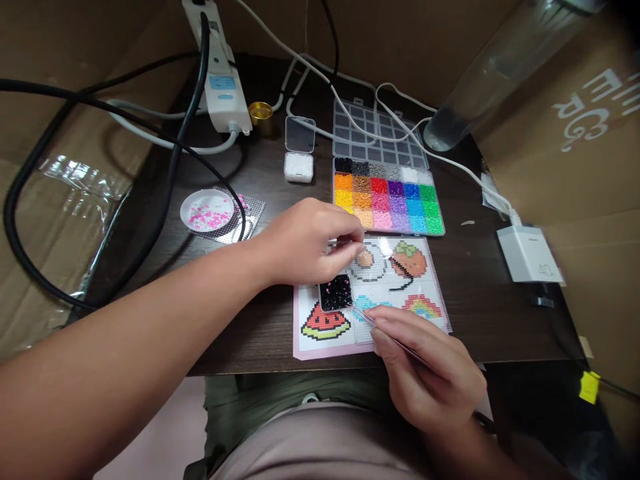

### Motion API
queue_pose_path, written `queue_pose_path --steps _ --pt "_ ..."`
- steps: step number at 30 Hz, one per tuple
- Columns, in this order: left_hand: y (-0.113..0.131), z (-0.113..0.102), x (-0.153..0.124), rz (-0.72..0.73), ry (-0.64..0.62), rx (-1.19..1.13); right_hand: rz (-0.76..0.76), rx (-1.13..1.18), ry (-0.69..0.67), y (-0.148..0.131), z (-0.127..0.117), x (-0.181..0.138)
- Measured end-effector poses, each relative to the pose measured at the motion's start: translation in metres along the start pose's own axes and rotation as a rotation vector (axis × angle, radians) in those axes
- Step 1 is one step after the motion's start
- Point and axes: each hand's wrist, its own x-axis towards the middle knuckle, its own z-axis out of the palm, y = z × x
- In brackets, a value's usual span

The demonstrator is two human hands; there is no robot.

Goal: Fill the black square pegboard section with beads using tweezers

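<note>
Over the picture sheet [345, 345], at the small box [336, 310] of black beads [336, 292]: holding tweezers [363, 315] in the right hand [430, 367]. Just above, pinching narrowly with the left hand [313, 243]; cannot tell on what. Behind, on the surface [250, 333]: a bead case [400, 233].

There are two hands [431, 370] and three bead boxes [299, 178].

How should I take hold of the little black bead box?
Probably by pinching its left and right walls, coming from the near side. The box looks level, its open top showing loose beads, so keep it level. The left hand crowds the far side; the tweezers at its near right corner should clear first.
</note>
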Motion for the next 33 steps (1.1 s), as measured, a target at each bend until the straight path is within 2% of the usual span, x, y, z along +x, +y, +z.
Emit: queue_pose_path --steps 22,29,33 --pt "0.000 0.000 0.000 0.000 -0.004 -0.003 0.013 0.002 -0.028 0.000 0.001 0.002" --pt "0.000 -0.001 0.001 0.002 -0.003 -0.007 0.013 0.004 0.008 -0.002 0.000 0.001" --pt "0.001 -0.002 0.001 -0.013 -0.022 -0.012 0.012 -0.020 0.072 0.001 -0.010 0.001"
